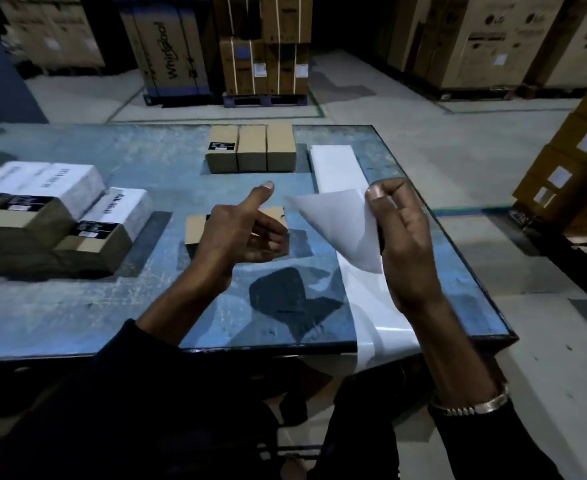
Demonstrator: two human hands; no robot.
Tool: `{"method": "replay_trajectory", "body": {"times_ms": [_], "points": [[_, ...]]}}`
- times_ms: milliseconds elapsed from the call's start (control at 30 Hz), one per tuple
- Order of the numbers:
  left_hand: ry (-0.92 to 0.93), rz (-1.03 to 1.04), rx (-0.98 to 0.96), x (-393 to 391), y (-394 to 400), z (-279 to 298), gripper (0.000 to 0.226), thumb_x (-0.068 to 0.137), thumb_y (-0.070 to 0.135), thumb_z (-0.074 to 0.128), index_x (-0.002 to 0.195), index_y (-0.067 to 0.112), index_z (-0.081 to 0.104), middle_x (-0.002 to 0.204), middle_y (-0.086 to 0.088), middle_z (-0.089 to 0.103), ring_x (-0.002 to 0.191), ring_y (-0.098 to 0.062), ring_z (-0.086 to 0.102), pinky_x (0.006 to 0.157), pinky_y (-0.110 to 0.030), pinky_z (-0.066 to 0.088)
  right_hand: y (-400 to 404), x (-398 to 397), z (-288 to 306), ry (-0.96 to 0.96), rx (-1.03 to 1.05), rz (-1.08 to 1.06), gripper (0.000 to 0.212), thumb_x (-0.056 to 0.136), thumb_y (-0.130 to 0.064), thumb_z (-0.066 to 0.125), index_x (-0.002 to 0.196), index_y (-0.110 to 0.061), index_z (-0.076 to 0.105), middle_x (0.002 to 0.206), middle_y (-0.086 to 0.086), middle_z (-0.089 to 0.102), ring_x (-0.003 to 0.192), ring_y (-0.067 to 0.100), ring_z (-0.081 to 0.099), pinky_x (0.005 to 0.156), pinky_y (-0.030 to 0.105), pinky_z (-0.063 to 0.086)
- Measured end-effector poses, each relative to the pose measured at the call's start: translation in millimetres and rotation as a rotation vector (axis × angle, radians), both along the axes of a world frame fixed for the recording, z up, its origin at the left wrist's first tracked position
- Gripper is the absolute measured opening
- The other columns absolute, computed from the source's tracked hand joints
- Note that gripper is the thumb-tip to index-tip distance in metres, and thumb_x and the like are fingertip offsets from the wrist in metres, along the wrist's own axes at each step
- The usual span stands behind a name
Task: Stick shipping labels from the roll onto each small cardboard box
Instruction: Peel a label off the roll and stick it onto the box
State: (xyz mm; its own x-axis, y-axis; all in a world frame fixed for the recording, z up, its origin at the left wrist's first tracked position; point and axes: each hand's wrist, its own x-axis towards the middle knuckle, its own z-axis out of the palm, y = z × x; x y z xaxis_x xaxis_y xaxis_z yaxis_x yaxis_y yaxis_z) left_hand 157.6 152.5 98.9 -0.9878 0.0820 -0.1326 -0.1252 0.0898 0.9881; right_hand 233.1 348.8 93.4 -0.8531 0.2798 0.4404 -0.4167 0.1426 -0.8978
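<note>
The right grip (385,202) pinches a peeled label (340,230) by its corner; the left grip (247,233) hangs loosely curled, empty. Thin, floppy and sticky, the label is probably best held at the edges.

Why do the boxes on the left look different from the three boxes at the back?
The left boxes have big white labels with barcodes on top, while the three back boxes have none and show bare brown cardboard tops. The left boxes sit in a loose bunch at an angle, while the back boxes stand side by side in a neat row, touching. At least one in each group has a small black sticker. All are small brown cardboard boxes on the blue table.
</note>
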Motion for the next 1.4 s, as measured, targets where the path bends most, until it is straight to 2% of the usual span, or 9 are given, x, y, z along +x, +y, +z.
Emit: {"method": "replay_trajectory", "body": {"times_ms": [167,333,533,700,833,1000,1133,1233,1400], "points": [[-0.087,0.017,0.02,-7.3,-37.6,-2.7,0.055,0.094,0.056,0.07,0.091,0.002,0.08,0.087,-0.02,0.08,0.073,-0.026,0.078,0.065,-0.031,0.062,-35.9,-1.6,-6.2,0.02,0.15,0.131,0.015,0.112,-0.023,0.05,0.098,-0.023,0.052,0.069,-0.013,0.048,0.059,0.0,0.041,0.055,0.019,0.029],[-0.1,0.046,0.047,-10.8,-54.1,4.5,0.029,0.092,0.029,0.081,0.093,-0.001,0.082,0.086,-0.018,0.08,0.066,-0.024,0.077,0.057,-0.029,0.061,-56.8,-5.2,-15.4,0.055,0.251,0.215,0.014,0.107,-0.022,0.058,0.096,-0.013,0.06,0.081,0.009,0.055,0.071,0.014,0.049,0.065,0.023,0.038],[-0.119,-0.07,-0.001,-27.2,-80.8,6.4,0.025,0.089,0.026,0.082,0.104,0.006,0.084,0.101,-0.012,0.083,0.081,-0.02,0.078,0.069,-0.027,0.064,-69.2,-6.1,-20.0,0.081,0.31,0.16,0.014,0.106,-0.019,0.061,0.094,-0.013,0.061,0.079,-0.018,0.057,0.072,-0.002,0.054,0.07,0.011,0.04],[-0.066,-0.141,0.035,-34.9,-92.9,7.2,0.024,0.084,0.0,0.083,0.108,0.004,0.08,0.101,-0.014,0.082,0.079,-0.017,0.079,0.063,-0.021,0.059,-72.9,-3.6,-20.1,0.067,0.358,0.163,0.014,0.102,-0.029,0.071,0.101,-0.015,0.07,0.102,-0.007,0.078,0.095,0.009,0.073,0.083,0.029,0.058],[-0.006,-0.134,0.147,-44.8,-93.1,10.0,0.019,0.085,-0.001,0.081,0.102,0.009,0.079,0.097,-0.012,0.082,0.081,-0.019,0.078,0.067,-0.021,0.06,-69.0,-2.2,-21.9,0.16,0.499,0.117,0.066,0.072,-0.043,0.098,0.123,-0.014,0.069,0.139,0.0,0.067,0.135,0.021,0.06,0.111,0.036,0.048],[0.048,-0.153,0.225,-63.3,-87.5,14.2,0.025,0.078,0.005,0.084,0.102,0.008,0.08,0.1,-0.012,0.081,0.09,-0.022,0.078,0.076,-0.024,0.062,-66.9,-1.3,-39.6,-0.026,0.437,0.009,0.105,0.065,-0.074,0.087,0.153,-0.03,0.048,0.162,-0.014,0.045,0.152,0.013,0.042,0.117,0.036,0.042],[0.033,-0.193,0.243,-74.5,-83.2,17.3,0.035,0.068,0.012,0.085,0.102,0.008,0.079,0.105,-0.016,0.081,0.093,-0.028,0.08,0.077,-0.027,0.064,-62.9,-3.6,-50.2,-0.194,0.062,-0.074,0.079,0.076,-0.076,0.077,0.135,-0.024,0.066,0.129,-0.011,0.074,0.125,0.004,0.066,0.097,0.031,0.053],[0.036,-0.224,0.248,-82.8,-81.2,16.5,0.038,0.069,0.013,0.086,0.105,0.007,0.077,0.109,-0.018,0.081,0.096,-0.03,0.079,0.083,-0.033,0.062,-59.4,-1.0,-54.5,-0.251,-0.198,-0.028,0.057,0.087,-0.055,0.077,0.103,-0.001,0.075,0.1,0.011,0.081,0.094,0.025,0.08,0.085,0.041,0.064],[0.034,-0.28,0.227,-98.8,-75.8,12.6,0.04,0.076,0.009,0.085,0.114,0.002,0.074,0.107,-0.02,0.08,0.095,-0.03,0.08,0.077,-0.031,0.065,-57.4,-2.0,-62.5,-0.302,-0.149,-0.03,0.04,0.091,-0.04,0.084,0.088,0.0,0.078,0.106,0.017,0.078,0.104,0.037,0.076,0.088,0.053,0.063]]}}
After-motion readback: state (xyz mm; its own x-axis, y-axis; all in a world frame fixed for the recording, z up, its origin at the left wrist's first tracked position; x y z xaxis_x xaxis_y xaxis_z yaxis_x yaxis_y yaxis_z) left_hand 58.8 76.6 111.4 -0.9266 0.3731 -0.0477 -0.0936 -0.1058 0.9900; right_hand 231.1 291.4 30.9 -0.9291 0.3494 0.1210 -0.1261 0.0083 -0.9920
